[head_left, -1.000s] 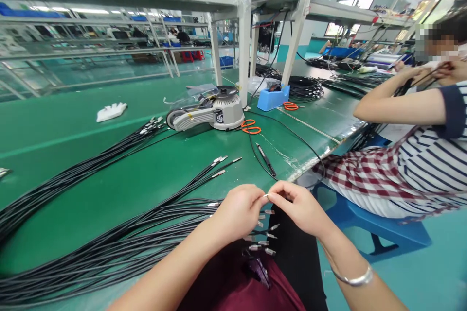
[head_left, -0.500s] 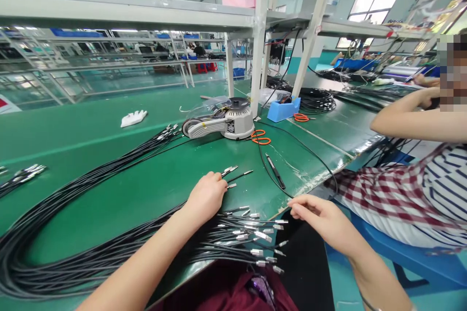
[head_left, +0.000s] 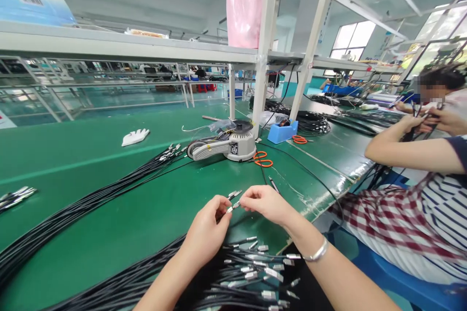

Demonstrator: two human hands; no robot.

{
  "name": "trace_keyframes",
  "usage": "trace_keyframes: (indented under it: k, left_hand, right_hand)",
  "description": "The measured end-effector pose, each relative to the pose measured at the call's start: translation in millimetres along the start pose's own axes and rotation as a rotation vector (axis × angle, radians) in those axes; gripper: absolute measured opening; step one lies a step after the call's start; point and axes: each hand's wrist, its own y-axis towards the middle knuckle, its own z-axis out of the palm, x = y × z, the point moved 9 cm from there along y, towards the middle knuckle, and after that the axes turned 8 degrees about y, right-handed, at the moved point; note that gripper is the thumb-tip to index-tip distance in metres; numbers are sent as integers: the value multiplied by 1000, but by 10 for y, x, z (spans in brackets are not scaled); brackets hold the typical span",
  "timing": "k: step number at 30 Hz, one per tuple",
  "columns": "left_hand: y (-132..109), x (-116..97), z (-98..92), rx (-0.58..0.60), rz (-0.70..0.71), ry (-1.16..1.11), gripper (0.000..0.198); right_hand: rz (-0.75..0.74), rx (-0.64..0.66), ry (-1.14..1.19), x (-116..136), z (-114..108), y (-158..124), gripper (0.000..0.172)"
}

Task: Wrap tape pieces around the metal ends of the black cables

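My left hand [head_left: 208, 227] is closed around the ends of black cables, with silvery metal connectors [head_left: 234, 195] poking out past the fingers. Right beside it, my right hand [head_left: 268, 205] pinches at the tip of a small metal cable end [head_left: 236, 205] between thumb and forefinger. The fingertips of both hands are only a short gap apart, above the green table. Below them lies a thick bundle of black cables [head_left: 146, 272], its many metal connectors [head_left: 251, 275] fanned out near the table's front edge.
A grey round tape machine [head_left: 241, 146] stands ahead, with orange-handled scissors [head_left: 263, 160] beside it. Further back are a blue tape dispenser [head_left: 282, 132] and coiled cables [head_left: 310, 121]. A white glove [head_left: 135, 137] lies left. A co-worker [head_left: 412, 155] sits at right, holding cables.
My right hand has moved left from the table's edge to the cable end at my left hand. The left hand has turned, its thumb side now showing. The view has tilted up.
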Motion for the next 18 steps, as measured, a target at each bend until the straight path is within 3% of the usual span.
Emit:
trace_keyframes:
  k: [6,10,12,15,18]
  left_hand:
    - [72,7,-108,59,-71,-39,26]
    - [151,-10,15,114,-139,-129,31]
    - [167,82,83,96,-183,-152,31]
    - [164,290,163,20,-224,-209,32]
    - [165,379,228,-61,-132,-224,30]
  right_hand:
    - [-78,-8,-23,97,21,34,12]
    - [-64,88,33,179,29,207,12]
    - [-9,44,66,235,-169,431,12]
    - [15,-175,90,422,-737,899,17]
    - [78,-349,77,581,-1251,1355,21]
